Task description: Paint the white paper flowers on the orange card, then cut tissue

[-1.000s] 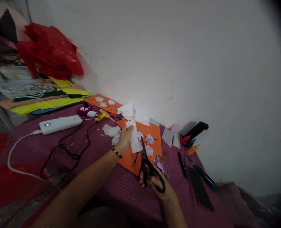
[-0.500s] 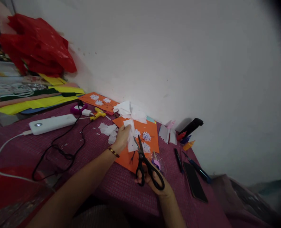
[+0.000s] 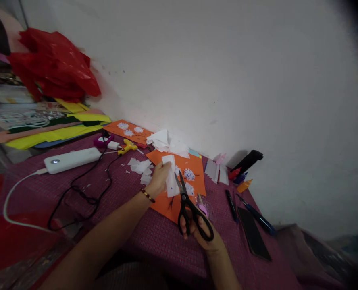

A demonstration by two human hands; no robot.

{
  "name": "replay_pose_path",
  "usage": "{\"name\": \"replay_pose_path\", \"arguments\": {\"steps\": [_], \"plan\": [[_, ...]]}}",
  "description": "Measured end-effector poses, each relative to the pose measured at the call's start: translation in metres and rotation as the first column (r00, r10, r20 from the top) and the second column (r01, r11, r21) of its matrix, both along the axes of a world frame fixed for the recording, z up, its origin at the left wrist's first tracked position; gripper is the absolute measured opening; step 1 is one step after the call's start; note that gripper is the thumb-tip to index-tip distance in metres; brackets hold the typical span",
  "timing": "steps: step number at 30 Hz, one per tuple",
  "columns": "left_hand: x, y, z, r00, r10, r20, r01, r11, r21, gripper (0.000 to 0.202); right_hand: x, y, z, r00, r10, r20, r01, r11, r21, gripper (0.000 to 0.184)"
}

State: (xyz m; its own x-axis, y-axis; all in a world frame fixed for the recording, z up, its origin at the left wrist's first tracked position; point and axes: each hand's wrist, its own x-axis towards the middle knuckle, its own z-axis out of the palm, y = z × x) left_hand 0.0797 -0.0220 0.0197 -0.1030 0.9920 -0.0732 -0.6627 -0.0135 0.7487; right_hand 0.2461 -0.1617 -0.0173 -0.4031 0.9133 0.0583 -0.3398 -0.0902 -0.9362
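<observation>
My left hand (image 3: 161, 177) pinches a narrow strip of white tissue paper (image 3: 172, 183), held upright over the orange sheet. In my right hand (image 3: 203, 233) is a pair of black-handled scissors (image 3: 183, 197), its blades slightly apart and pointing up beside the strip's right edge. Beneath both hands lies an orange sheet (image 3: 197, 166) bearing white tufts with purple specks (image 3: 189, 174) and dark drawn lines. Small white paper pieces (image 3: 140, 166) are scattered left of my left hand. Behind the sheet rests a crumpled heap of white tissue (image 3: 167, 141).
To the left are a white power bank (image 3: 73, 160), black cable (image 3: 85, 197) and yellow glue gun (image 3: 127, 147). On the right lie a black marker (image 3: 231, 205), a blue-handled tool (image 3: 259, 217) and a dark phone (image 3: 254, 233). A second orange sheet (image 3: 115, 128) is by the wall.
The whole view has shifted slightly, with things appearing a little further right and down. The scissor blades look closer together than before. Both hands keep their holds.
</observation>
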Motion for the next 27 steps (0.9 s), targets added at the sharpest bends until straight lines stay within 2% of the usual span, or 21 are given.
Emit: {"name": "replay_pose_path", "arguments": {"steps": [10,20,27], "plan": [[0.0002,-0.0015,-0.0012,0.998,-0.054,-0.013,0.054,0.999,0.0,0.024,0.0027,0.0038,-0.0063,1.0,-0.025,-0.016,0.024,0.999,-0.046,0.054],[0.0003,-0.0007,-0.0035,0.997,-0.069,-0.019,0.069,0.998,-0.014,0.023,0.0015,0.0018,0.0004,0.997,-0.07,-0.023,0.07,0.997,0.018,0.048],[0.0044,-0.0027,-0.0072,0.994,-0.114,-0.006,0.113,0.993,-0.019,0.023,0.0011,0.0037,-0.0025,0.996,-0.088,0.001,0.088,0.996,0.019,0.043]]}}
